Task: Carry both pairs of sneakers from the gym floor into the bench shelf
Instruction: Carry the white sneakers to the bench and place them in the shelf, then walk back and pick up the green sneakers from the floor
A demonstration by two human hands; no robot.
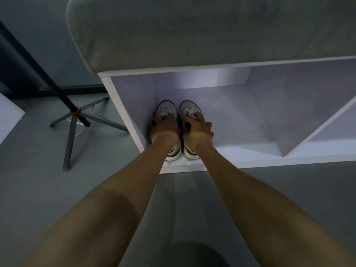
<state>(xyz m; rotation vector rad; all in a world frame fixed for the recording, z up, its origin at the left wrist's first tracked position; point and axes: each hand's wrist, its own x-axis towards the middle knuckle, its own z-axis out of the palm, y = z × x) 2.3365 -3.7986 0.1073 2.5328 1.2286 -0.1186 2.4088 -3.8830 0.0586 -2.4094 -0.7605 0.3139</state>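
Both arms reach into the left compartment of the white bench shelf (202,166). Left hand (163,130) is closed over the top of the left sneaker (166,110); right hand (196,130) is closed over the right sneaker (189,108), fingers in the lace area. The pair sits side by side on the shelf floor, touching or nearly so, toes pointing to the back, heels near the front edge, left shoe just beside the shelf's left wall. Grey cushion (192,29) lies on top of the bench. Tripod (77,116) stands on the grey floor (28,180) left of the shelf. A divider (317,132) closes the compartment on the right.
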